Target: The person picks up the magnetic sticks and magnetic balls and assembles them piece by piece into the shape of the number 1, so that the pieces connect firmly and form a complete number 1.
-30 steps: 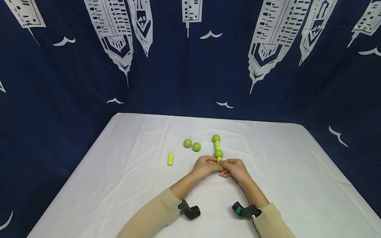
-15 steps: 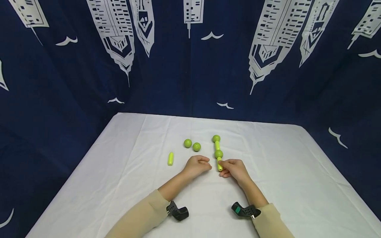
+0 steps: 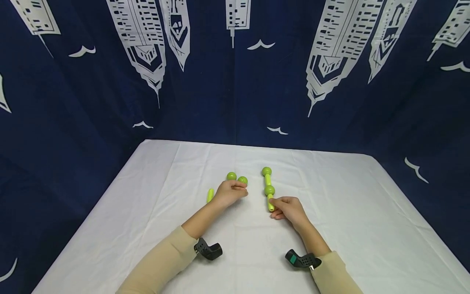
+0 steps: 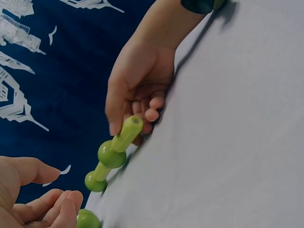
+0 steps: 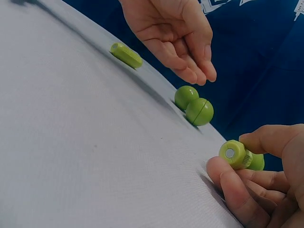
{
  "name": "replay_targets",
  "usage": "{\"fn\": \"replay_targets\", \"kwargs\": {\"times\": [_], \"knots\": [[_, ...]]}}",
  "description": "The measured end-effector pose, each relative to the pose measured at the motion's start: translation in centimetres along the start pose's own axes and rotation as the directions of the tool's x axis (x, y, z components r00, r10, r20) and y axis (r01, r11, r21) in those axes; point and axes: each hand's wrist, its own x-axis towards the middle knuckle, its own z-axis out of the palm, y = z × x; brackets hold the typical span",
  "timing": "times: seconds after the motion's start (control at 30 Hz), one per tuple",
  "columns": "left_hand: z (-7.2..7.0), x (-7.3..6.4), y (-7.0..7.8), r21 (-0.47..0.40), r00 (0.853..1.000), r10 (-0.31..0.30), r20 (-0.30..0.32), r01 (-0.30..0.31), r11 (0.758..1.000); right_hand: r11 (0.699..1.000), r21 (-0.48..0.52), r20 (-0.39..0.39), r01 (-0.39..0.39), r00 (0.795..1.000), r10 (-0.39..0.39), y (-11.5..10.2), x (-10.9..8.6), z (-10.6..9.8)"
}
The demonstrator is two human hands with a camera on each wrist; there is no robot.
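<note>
My right hand point(image 3: 290, 209) pinches the near rod of a chain of two green balls and two yellow-green rods point(image 3: 268, 179), which points away from me across the cloth. In the right wrist view, a grey disc shows in the end of the held rod point(image 5: 229, 153). Just short of two loose green balls, my left hand point(image 3: 229, 194) hovers with nothing between its thumb and fingers. One ball point(image 3: 231, 175) stands beside the other ball point(image 3: 242, 179), which the left fingertips partly cover in the head view. A single loose rod point(image 3: 210, 195) lies left of that hand, partly hidden by it.
A white cloth point(image 3: 349, 212) covers the table, whose far edge meets a dark blue curtain point(image 3: 235, 90) with white building prints. Each wrist wears a black camera mount, one on the left point(image 3: 208, 249) and one on the right point(image 3: 303, 259).
My left hand has left the near rod of the chain and moved left and away from me to the loose balls. The right hand keeps its pinch and has stayed in place.
</note>
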Motion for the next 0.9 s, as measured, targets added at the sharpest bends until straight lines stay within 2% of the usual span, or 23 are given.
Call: {"fn": "replay_targets", "kwargs": {"times": [0.37, 0.7, 0.77, 0.8, 0.83, 0.9], "knots": [[-2.2, 1.5, 1.3, 0.016, 0.999, 0.003, -0.034, -0.003, 1.0, 1.0, 0.003, -0.003, 0.011, 1.0, -0.011, 0.0, -0.1, 0.0], [-2.5, 3.1, 2.0, 0.137, 0.999, 0.029, -0.027, -0.025, 0.99, 1.0, 0.008, -0.002, 0.014, 1.0, -0.014, 0.2, 0.1, 0.0], [-2.4, 3.4, 2.1, 0.22, 0.998, 0.061, -0.014, -0.056, 0.974, 1.0, 0.011, 0.0, 0.012, 1.0, -0.012, 0.3, 0.2, 0.0], [-2.4, 3.6, 2.1, 0.276, 0.996, 0.09, 0.001, -0.087, 0.957, 1.0, 0.011, 0.001, 0.013, 1.0, -0.013, 0.3, 0.2, 0.0], [-2.4, 3.7, 2.2, 0.336, 0.993, 0.118, 0.016, -0.117, 0.934, 1.0, 0.012, 0.001, 0.014, 1.0, -0.014, 0.3, 0.2, 0.0], [-2.4, 4.1, 2.2, 0.456, 0.982, 0.179, 0.056, -0.185, 0.871, 1.0, 0.008, -0.001, 0.016, 1.0, -0.016, 0.3, 0.1, 0.0]]}}
